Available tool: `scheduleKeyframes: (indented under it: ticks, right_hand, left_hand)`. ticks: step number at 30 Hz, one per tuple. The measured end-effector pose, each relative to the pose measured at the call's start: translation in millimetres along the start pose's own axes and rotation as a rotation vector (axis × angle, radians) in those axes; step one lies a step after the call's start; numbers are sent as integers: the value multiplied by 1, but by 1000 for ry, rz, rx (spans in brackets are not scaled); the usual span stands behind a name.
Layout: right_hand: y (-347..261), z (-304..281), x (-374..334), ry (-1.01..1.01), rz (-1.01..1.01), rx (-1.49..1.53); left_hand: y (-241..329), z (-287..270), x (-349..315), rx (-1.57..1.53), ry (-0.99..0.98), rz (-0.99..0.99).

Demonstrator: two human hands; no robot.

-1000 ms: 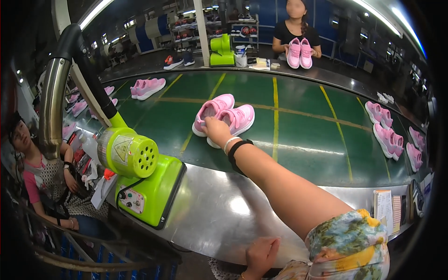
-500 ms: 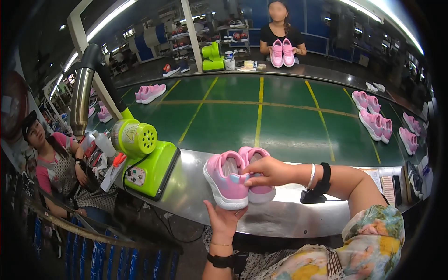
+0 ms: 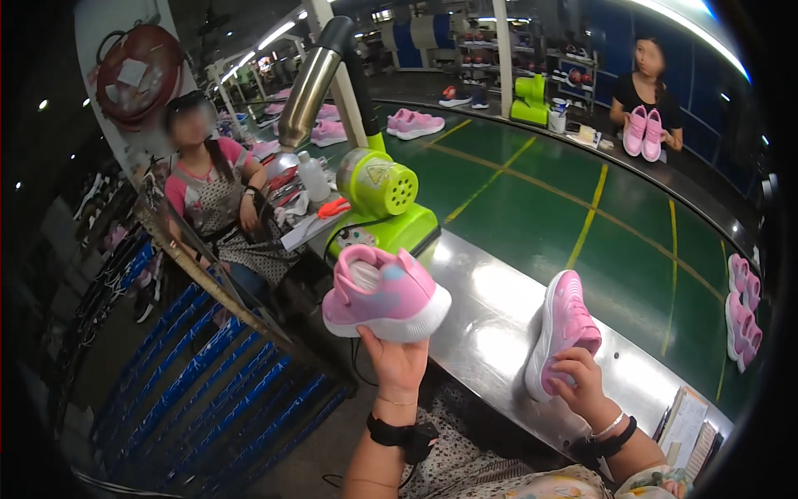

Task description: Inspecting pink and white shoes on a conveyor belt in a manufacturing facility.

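Note:
My left hand (image 3: 397, 362) holds a pink sneaker (image 3: 386, 291) from below, its thick white sole resting on the palm and fingers. The shoe is raised at the bench's near side, its opening and pale insole facing up. To the right, a second pink sneaker (image 3: 565, 320) is at the metal bench top (image 3: 478, 299), toe pointing away from me. My right hand (image 3: 582, 384) is closed at its heel, with curled fingers against the collar; the fingertips are partly hidden. Dark bands circle both wrists.
A lime-green blower machine (image 3: 386, 208) with a metal nozzle (image 3: 309, 96) stands at the left. Beyond the bench runs a green conveyor (image 3: 532, 208) carrying pink shoes. One person sits at left; another across holds pink sneakers (image 3: 642, 135). Blue-wrapped rails (image 3: 191, 349) are at lower left.
The two sneakers, side by side before, are now apart: one went left and up in my left hand, the other right with my right hand. My view has swung left.

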State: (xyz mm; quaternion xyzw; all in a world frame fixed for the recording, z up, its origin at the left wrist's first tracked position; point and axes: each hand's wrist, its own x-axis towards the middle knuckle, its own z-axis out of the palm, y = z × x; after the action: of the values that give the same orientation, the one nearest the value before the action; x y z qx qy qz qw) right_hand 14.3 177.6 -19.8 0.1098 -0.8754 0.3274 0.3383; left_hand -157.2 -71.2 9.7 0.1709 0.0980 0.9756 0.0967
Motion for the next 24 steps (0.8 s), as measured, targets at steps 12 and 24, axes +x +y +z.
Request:
scheduleKeyframes:
  ticks: [12, 24]
  right_hand:
    - [-5, 17, 20, -31, -72, -9]
    - [-10, 28, 32, -95, -142, -73]
  left_hand:
    - [119, -17, 163, -183, 91, 398]
    - [120, -13, 187, -177, 21, 340]
